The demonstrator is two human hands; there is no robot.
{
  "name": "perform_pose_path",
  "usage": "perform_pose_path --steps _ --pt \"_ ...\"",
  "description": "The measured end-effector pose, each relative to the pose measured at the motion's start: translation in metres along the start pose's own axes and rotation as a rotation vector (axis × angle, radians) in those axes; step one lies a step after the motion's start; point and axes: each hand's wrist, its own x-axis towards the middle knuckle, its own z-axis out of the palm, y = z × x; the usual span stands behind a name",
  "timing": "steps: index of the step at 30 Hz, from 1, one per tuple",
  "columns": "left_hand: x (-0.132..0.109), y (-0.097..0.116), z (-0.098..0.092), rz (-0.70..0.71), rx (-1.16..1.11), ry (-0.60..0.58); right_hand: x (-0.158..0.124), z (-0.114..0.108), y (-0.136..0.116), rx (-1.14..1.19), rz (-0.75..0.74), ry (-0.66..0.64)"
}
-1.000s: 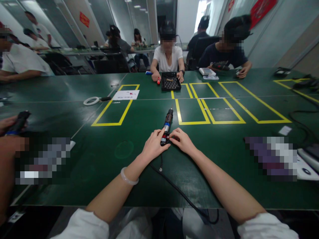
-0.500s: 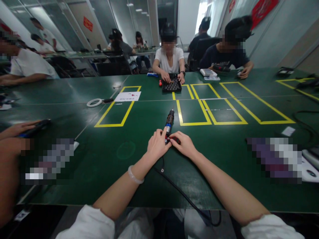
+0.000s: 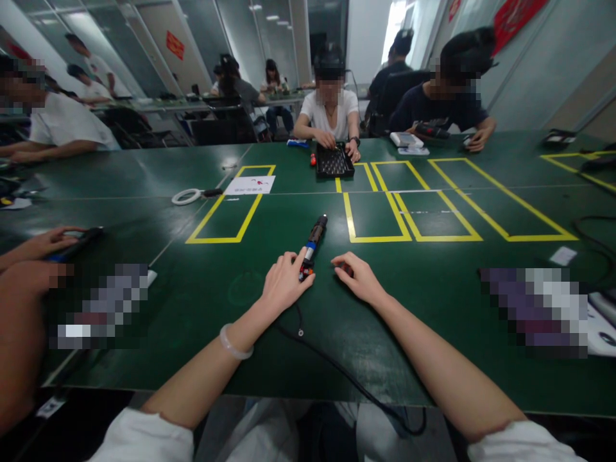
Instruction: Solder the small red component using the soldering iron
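Observation:
My left hand is closed around the rear part of a slim corded electric screwdriver, dark with a blue band. Its tip points away from me, toward the far side of the table. Small red and orange parts show at its rear end beside my thumb. A black cord runs from under my left hand toward the table's near edge, and a short lead with a small ring lies beside it. My right hand rests to the right with curled fingers; something dark shows between them, too small to name.
Yellow tape outlines mark the green table. Across from me a person works at a black tray of small parts. A white card and a white cable coil lie at the left. Blurred-out items lie on both sides.
My hands have moved apart. The left has shifted left with the electric screwdriver, while the right has come away from its rear end.

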Motion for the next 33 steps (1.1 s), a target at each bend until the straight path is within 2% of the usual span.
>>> perform_pose_path --steps 5,13,17,25,33 --pt "-0.028 -0.048 -0.01 -0.056 0.08 -0.014 0.0 0.0 0.0 0.0 0.007 -0.001" --pt "-0.075 -0.144 -0.024 -0.204 0.259 -0.026 0.0 -0.001 -0.003 -0.01 0.02 -0.014" --pt "-0.094 -0.181 -0.03 -0.29 0.33 -0.042 0.0 -0.002 -0.003 -0.02 0.034 -0.029" --pt "-0.115 -0.222 -0.042 -0.368 0.486 -0.12 0.001 -0.002 -0.002 -0.028 0.04 -0.038" --pt "-0.121 -0.234 -0.05 -0.385 0.534 -0.137 0.001 -0.002 -0.003 -0.028 0.035 -0.042"
